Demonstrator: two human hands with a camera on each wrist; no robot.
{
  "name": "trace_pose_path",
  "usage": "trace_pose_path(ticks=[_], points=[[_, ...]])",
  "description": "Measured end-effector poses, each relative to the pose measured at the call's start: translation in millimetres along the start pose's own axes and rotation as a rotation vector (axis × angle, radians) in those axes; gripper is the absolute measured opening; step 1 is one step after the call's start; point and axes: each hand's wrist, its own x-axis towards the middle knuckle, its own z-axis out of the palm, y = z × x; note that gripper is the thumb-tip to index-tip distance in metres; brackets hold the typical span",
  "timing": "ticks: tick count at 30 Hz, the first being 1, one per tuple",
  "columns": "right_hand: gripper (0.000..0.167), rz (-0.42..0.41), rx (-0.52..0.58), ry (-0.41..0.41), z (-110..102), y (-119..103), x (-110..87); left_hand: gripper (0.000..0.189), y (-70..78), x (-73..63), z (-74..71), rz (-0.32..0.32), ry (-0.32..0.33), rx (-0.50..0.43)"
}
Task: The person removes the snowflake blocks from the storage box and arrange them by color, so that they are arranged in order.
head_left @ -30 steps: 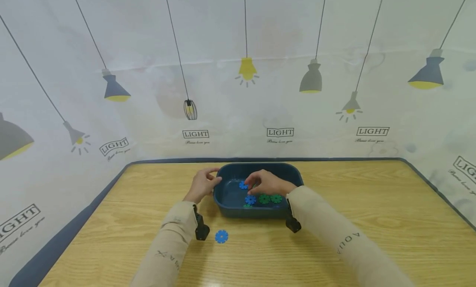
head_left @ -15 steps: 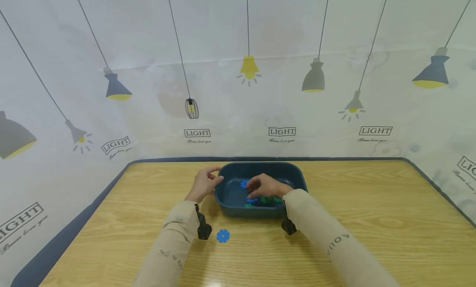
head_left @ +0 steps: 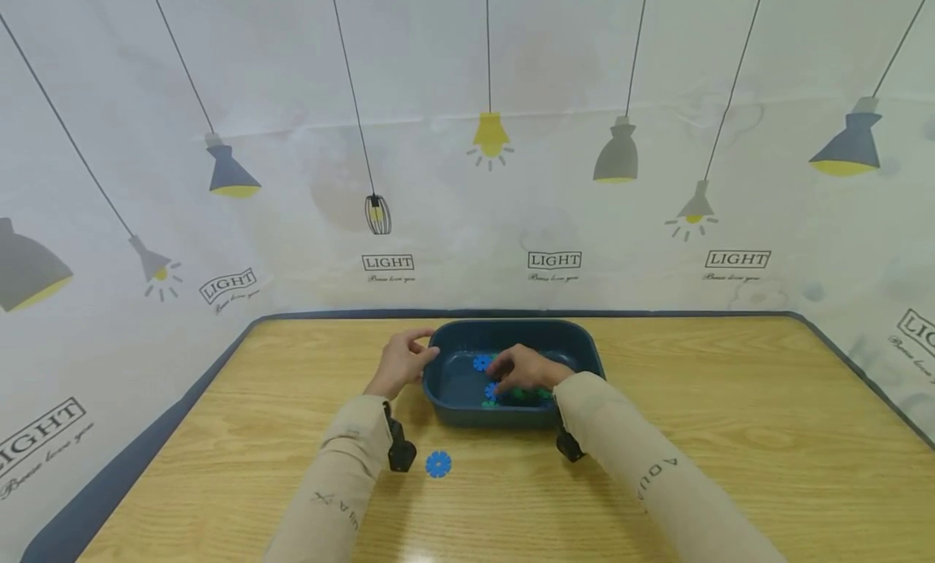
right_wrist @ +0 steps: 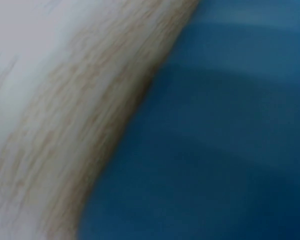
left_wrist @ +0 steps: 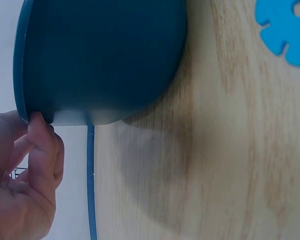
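Note:
A dark blue plastic tub [head_left: 467, 418] stands on the wooden table. My left hand [head_left: 398, 363] grips its left rim; the left wrist view shows the fingers [left_wrist: 42, 145] pinching the wall. Inside the tub, my right hand [head_left: 526, 368] pinches a blue notched snowflake disc [head_left: 492, 391] between thumb and fingertips. Another blue snowflake disc [head_left: 481, 363] lies just behind those fingertips. Green snowflake discs [head_left: 544, 393] lie under and beside the right hand, partly hidden by it. The right wrist view shows only the tub's outer wall [right_wrist: 205, 150], blurred, without the hand.
A loose blue snowflake disc [head_left: 438, 464] lies on the table [head_left: 694, 401] in front of the tub, near the left wrist's black camera [head_left: 401, 449]. A pale curtain printed with lamps [head_left: 453, 214] stands behind and at both sides of the table.
The right hand's fingertips have come down to the front blue disc, which tilted and now stands at the fingertips. The left hand keeps its place on the rim.

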Motion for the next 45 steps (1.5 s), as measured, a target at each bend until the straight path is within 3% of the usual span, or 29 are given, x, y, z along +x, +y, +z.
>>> trace_pose_path(ticks=[13, 32, 45], points=[[0.032, 0.046, -0.014, -0.014, 0.4, -3.9, -1.7, 0.038, 3.0, -1.1, -2.2, -0.007, 0.002, -0.006], [0.027, -0.018, -0.094, -0.032, 2.4, -4.6, -4.5, 0.038, -0.3, -2.4, 0.5, 0.01, 0.002, -0.007], [0.025, -0.013, -0.048, 0.002, 4.7, -2.8, -3.3, 0.037, 1.7, -2.6, 1.2, 0.003, 0.008, -0.007]])
